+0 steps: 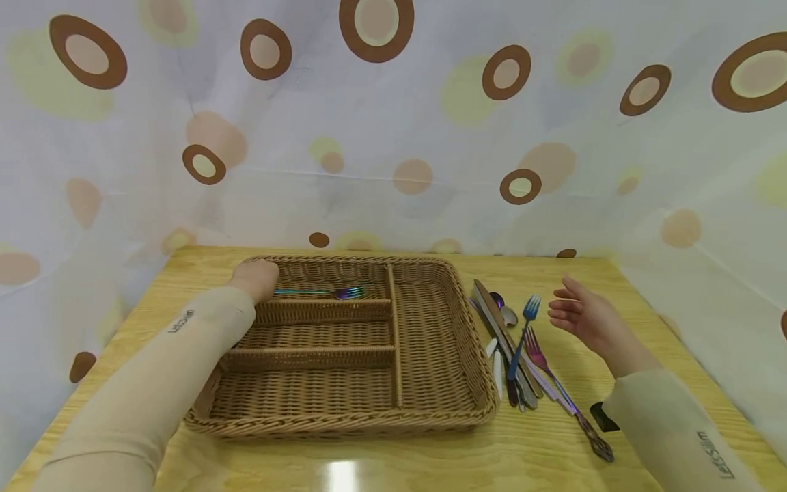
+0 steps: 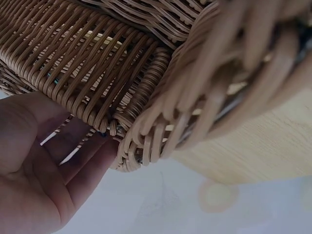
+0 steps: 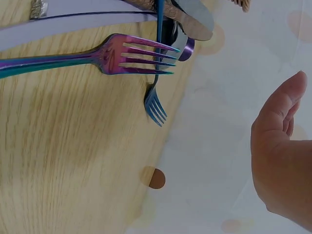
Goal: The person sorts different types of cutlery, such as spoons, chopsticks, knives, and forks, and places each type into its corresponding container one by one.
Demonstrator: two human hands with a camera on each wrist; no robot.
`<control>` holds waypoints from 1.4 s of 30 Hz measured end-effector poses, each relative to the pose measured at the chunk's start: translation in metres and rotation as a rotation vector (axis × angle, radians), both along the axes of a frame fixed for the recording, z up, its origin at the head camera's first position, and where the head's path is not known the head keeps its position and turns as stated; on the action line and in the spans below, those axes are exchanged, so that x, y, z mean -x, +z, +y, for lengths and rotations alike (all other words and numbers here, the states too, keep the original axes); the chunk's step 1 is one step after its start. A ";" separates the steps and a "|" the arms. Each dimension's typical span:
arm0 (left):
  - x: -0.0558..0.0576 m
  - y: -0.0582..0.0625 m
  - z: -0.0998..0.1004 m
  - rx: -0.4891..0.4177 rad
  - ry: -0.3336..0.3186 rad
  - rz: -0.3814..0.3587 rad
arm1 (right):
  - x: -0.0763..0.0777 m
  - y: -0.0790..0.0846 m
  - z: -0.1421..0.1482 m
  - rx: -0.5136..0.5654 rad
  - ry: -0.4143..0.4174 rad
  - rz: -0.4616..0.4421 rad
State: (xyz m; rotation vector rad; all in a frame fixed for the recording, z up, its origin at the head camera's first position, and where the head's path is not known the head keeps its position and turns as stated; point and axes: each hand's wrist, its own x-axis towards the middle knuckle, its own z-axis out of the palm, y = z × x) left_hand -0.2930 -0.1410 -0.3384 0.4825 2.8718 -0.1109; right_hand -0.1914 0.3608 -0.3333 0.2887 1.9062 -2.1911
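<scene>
A wicker basket (image 1: 344,425) with several compartments stands on the table. In its back left compartment lies a rainbow-coloured fork (image 1: 348,293), tines to the right. My left hand (image 1: 255,279) reaches into that compartment over the fork's handle end. In the left wrist view, the fingers (image 2: 90,168) pass behind the wicker divider (image 2: 73,68), which hides the tips; I cannot tell whether they grip the handle. Right of the cutlery pile, my right hand (image 1: 584,320) hovers with loosely bent fingers and holds nothing. Nearest it are a blue fork (image 1: 531,311) and a purple fork (image 1: 537,354).
Between basket and right hand lie several knives (image 1: 492,318), a spoon (image 1: 509,316) and white-handled pieces (image 1: 496,372), overlapping one another. A small black object (image 1: 602,417) shows beside the right sleeve. A white, dotted curtain (image 1: 369,123) borders the wooden table (image 1: 424,458) at the back and sides.
</scene>
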 end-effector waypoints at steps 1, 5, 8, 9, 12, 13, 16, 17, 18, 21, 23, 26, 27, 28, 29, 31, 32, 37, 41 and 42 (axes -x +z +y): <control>0.000 0.000 0.000 0.017 0.004 0.003 | -0.001 0.000 0.001 0.005 -0.002 -0.004; 0.000 0.001 -0.002 0.066 0.029 -0.021 | -0.002 -0.001 -0.001 -0.038 0.010 -0.010; 0.003 0.000 -0.003 0.079 0.044 -0.054 | -0.002 -0.001 -0.002 -0.117 0.032 -0.013; 0.004 -0.001 -0.004 0.078 0.045 -0.061 | -0.002 -0.002 -0.002 -0.143 0.040 -0.015; 0.012 -0.010 -0.009 0.051 0.045 -0.067 | -0.003 -0.003 -0.002 -0.200 0.062 -0.022; 0.014 -0.012 -0.010 0.039 0.044 -0.072 | -0.003 -0.004 -0.002 -0.215 0.074 -0.020; 0.012 -0.012 -0.014 0.011 0.051 -0.082 | -0.002 -0.005 -0.003 -0.265 0.100 -0.020; 0.009 -0.010 -0.015 0.002 0.053 -0.084 | -0.002 -0.005 -0.003 -0.290 0.113 -0.016; 0.006 -0.008 -0.016 -0.002 0.053 -0.081 | -0.001 -0.006 -0.004 -0.316 0.124 -0.013; -0.006 0.003 -0.016 0.018 0.057 -0.082 | 0.000 -0.006 -0.003 -0.398 0.147 -0.015; -0.011 0.008 -0.016 0.031 0.052 -0.062 | 0.000 -0.006 -0.002 -0.481 0.178 -0.018; -0.014 0.011 -0.016 0.043 0.050 -0.023 | -0.001 -0.008 0.002 -0.669 0.241 -0.039; -0.014 0.011 -0.017 0.036 0.050 -0.007 | -0.002 -0.009 0.003 -0.741 0.268 -0.049; -0.015 0.011 -0.016 0.025 0.051 0.008 | -0.003 -0.011 0.005 -0.810 0.294 -0.060; -0.015 0.011 -0.016 0.015 0.049 0.023 | -0.004 -0.013 0.006 -0.871 0.316 -0.070; -0.018 0.012 -0.014 -0.005 0.040 0.047 | -0.006 -0.019 0.009 -0.952 0.352 -0.095; -0.020 0.013 -0.013 -0.012 0.035 0.057 | -0.008 -0.022 0.011 -0.979 0.365 -0.105; -0.030 0.018 -0.001 -0.039 0.011 0.099 | -0.018 -0.037 0.019 -1.050 0.398 -0.157; -0.035 0.019 0.007 -0.053 -0.009 0.137 | -0.025 -0.046 0.023 -1.058 0.434 -0.185; -0.035 0.018 0.009 -0.052 -0.014 0.143 | -0.026 -0.048 0.023 -1.054 0.439 -0.192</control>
